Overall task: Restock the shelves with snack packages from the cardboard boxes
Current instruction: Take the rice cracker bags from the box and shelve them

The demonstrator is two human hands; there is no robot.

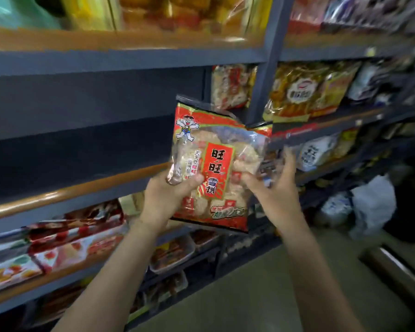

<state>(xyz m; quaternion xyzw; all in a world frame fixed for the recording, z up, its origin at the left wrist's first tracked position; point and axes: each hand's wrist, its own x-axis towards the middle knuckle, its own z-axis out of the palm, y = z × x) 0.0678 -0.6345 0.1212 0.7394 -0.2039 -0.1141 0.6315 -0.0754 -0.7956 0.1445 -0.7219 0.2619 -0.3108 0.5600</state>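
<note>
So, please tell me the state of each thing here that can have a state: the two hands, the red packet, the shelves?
Left hand: grips the packet's lower left part, thumb on front.
Right hand: holds the packet's right side, thumb on front.
Red rice cracker packet: sealed, upright, slightly tilted, held in front of the shelves, not yet placed.
Middle shelf bay: mostly bare where visible; one similar packet stands at its right end.
Lower shelf: stocked, packets lying flat.

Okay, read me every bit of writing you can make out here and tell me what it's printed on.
"旺旺": red panel on the snack bag held by the left hand and right hand.
"雪饼": below it, same bag.
Small print on the bag: unreadable.
Shelf packages: too blurred.
</note>
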